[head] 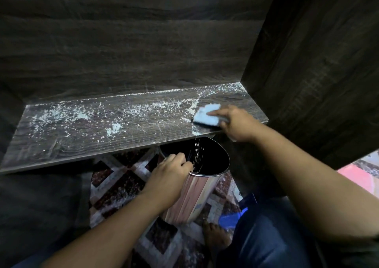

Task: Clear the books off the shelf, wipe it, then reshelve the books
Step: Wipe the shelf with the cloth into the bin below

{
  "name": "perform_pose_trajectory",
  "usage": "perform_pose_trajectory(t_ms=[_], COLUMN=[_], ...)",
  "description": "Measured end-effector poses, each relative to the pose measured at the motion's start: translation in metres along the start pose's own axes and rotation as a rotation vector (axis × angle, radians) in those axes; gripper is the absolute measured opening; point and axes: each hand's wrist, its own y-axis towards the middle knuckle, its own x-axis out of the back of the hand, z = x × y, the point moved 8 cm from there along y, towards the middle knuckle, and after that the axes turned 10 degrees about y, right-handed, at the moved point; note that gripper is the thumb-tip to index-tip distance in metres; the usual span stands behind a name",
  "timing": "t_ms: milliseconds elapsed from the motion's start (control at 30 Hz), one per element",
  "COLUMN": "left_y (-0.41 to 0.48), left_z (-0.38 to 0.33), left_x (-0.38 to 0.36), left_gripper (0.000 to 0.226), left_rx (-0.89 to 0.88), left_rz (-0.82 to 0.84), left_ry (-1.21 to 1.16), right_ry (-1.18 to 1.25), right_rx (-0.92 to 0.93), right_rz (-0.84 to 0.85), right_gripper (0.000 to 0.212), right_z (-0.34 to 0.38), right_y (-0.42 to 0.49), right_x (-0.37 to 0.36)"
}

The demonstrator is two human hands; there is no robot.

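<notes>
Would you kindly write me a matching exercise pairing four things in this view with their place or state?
Things:
1. light blue wiping pad
2. shiny cylindrical metal bin
3. white crumbs
4. diamond-patterned rug

States:
A. gripped at the rim by the left hand
B. lying on the floor
C. scattered over the dark wooden shelf
D. held by the right hand at the shelf's right end

Pairs: 1-D, 2-A, 3-C, 4-B.
</notes>
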Motion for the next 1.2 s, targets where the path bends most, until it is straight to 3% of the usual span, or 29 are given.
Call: perform_pose_trajectory(t_ms=[100,200,400,700,1000,1200], left_y=[0.001,0.002,0.002,0.001,0.005,0.009], left_z=[0.001,0.001,0.001,0.003,0.003,0.001], left_x=[-0.003,-0.005,-0.004,-0.001,-0.001,-0.004], left_gripper=[0.036,0.03,0.03,0.031,0.029,0.027], left_rx=[0.016,0.015,0.035,0.039,0.03,0.044], left_rz=[0.036,0.069,0.077,0.066,0.062,0.066], left_ry=[-0.018,-0.019,-0.028,-0.04,-0.039,-0.044], right_ry=[-0.006,-0.016,-0.119,-0.079,-0.124,-0.059], right_rx=[-0.048,-0.139,-0.207,-0.06,0.021,-0.002], right_rz=[-0.165,-0.228,-0.183,-0.092,0.111,-0.086], right_gripper=[0.042,0.044,0.048,0.048,0.041,0.043], right_z=[-0.009,-0.024,-0.034,-0.016,0.006,-0.001], right_y=[0.027,0.051,0.06,0.014,-0.025,0.005], right_x=[0.014,0.01,-0.023,-0.033,-0.025,0.007])
